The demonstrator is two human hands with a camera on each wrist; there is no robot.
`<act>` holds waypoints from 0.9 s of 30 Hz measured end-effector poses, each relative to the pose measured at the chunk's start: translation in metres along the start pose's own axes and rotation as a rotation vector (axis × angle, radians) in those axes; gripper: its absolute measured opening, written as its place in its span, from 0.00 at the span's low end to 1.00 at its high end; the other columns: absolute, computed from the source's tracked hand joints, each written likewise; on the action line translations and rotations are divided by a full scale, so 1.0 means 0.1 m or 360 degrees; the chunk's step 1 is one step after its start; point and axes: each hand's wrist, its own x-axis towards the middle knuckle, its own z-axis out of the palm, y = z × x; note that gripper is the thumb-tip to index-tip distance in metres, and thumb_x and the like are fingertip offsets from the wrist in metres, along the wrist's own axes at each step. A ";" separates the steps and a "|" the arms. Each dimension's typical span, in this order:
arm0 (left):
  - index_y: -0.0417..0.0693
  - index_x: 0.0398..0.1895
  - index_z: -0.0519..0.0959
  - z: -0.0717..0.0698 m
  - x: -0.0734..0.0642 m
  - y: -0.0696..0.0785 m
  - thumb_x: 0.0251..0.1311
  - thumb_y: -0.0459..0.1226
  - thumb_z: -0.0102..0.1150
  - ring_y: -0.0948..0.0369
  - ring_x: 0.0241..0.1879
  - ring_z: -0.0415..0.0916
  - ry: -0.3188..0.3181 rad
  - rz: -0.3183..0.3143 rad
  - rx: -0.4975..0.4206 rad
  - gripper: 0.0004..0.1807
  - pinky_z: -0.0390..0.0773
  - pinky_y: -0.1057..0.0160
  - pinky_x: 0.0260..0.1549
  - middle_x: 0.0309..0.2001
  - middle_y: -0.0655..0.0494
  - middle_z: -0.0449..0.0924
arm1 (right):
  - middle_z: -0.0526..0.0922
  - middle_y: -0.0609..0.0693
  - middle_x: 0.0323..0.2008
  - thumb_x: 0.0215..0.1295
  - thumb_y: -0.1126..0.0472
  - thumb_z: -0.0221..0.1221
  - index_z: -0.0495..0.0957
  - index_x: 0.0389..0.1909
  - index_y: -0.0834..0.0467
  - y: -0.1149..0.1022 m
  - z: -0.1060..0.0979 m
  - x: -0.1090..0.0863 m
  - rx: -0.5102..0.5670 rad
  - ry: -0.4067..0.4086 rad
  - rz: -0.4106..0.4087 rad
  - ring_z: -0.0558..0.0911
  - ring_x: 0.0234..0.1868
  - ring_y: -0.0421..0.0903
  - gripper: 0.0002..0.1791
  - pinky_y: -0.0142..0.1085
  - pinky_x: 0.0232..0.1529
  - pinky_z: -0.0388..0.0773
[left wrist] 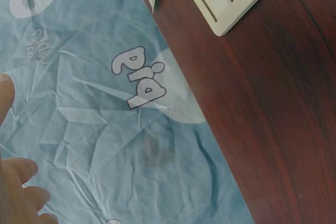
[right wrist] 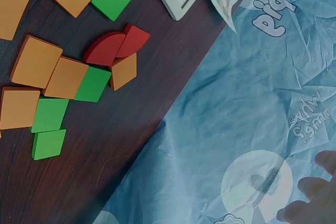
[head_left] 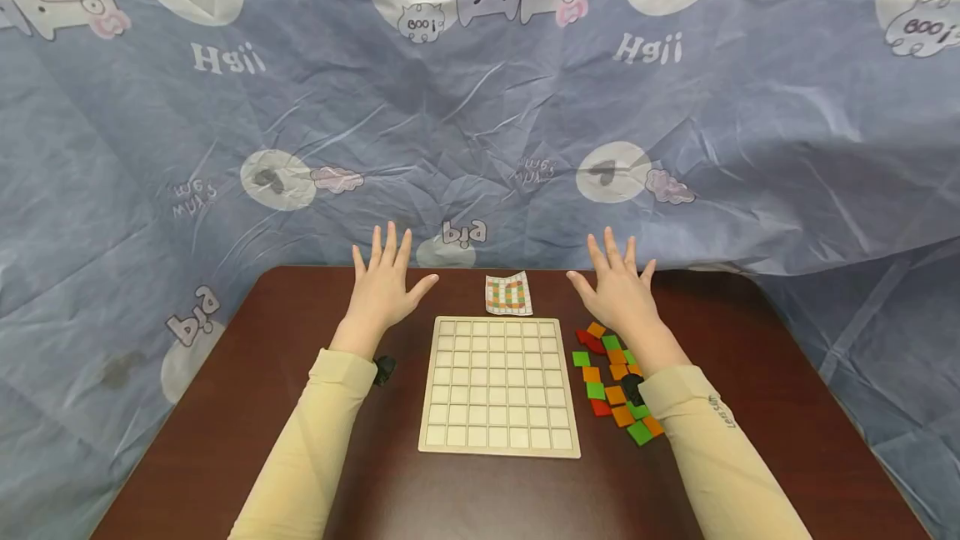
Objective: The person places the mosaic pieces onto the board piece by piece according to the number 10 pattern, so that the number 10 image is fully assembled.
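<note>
My left hand (head_left: 381, 294) is held up with fingers spread, left of a pale wooden grid board (head_left: 497, 386). On the other side, my right hand (head_left: 619, 294) is raised the same way, its fingers apart and holding nothing. Below and beside the right hand lie loose tiles: orange squares (head_left: 615, 395), green squares (head_left: 596, 391) and red pieces (head_left: 590, 341). In the right wrist view, two red pieces (right wrist: 105, 49) show curved edges. Behind the board stands a small paper card (head_left: 508, 294) with a colored grid pattern. The board's cells hold no tiles.
The dark reddish-brown table (head_left: 465, 494) carries everything. A blue-grey printed cloth (head_left: 450, 132) hangs behind the table and along its sides. Small black objects show beside each wrist, one at the left sleeve (head_left: 330, 407) and one at the right sleeve (head_left: 712, 440).
</note>
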 end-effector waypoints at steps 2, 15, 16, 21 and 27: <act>0.51 0.80 0.35 0.01 0.00 0.00 0.67 0.67 0.40 0.46 0.79 0.21 -0.0007 0.0005 -0.0021 0.50 0.29 0.32 0.72 0.80 0.46 0.25 | 0.29 0.59 0.79 0.76 0.37 0.41 0.36 0.80 0.53 0.01 0.01 0.00 0.0004 -0.0006 0.0001 0.23 0.75 0.66 0.43 0.73 0.66 0.23; 0.50 0.80 0.38 0.14 -0.08 -0.08 0.68 0.65 0.42 0.46 0.79 0.23 -0.0002 0.0019 -0.0056 0.49 0.31 0.33 0.72 0.80 0.44 0.29 | 0.30 0.60 0.79 0.75 0.37 0.41 0.38 0.80 0.54 0.06 0.11 -0.04 0.0022 -0.0027 -0.0013 0.24 0.75 0.67 0.43 0.74 0.66 0.23; 0.49 0.80 0.38 0.15 -0.09 -0.09 0.68 0.64 0.43 0.46 0.79 0.23 -0.0002 0.0024 -0.0061 0.49 0.31 0.33 0.72 0.80 0.44 0.29 | 0.30 0.60 0.79 0.75 0.36 0.41 0.38 0.80 0.54 0.07 0.11 -0.04 0.0023 -0.0026 -0.0014 0.25 0.75 0.67 0.43 0.73 0.66 0.23; 0.50 0.80 0.39 0.20 -0.11 -0.14 0.68 0.64 0.44 0.46 0.79 0.25 -0.0006 0.0053 -0.0101 0.49 0.31 0.34 0.73 0.80 0.44 0.30 | 0.31 0.60 0.79 0.75 0.36 0.41 0.39 0.80 0.55 0.11 0.15 -0.06 0.0018 -0.0030 -0.0019 0.25 0.76 0.67 0.43 0.74 0.66 0.24; 0.50 0.81 0.39 0.23 -0.13 -0.20 0.68 0.64 0.45 0.48 0.79 0.24 -0.0054 0.0069 -0.0151 0.49 0.30 0.36 0.74 0.80 0.46 0.29 | 0.32 0.60 0.79 0.76 0.39 0.43 0.40 0.79 0.55 0.14 0.19 -0.09 0.0030 -0.0027 -0.0032 0.27 0.76 0.68 0.42 0.74 0.66 0.25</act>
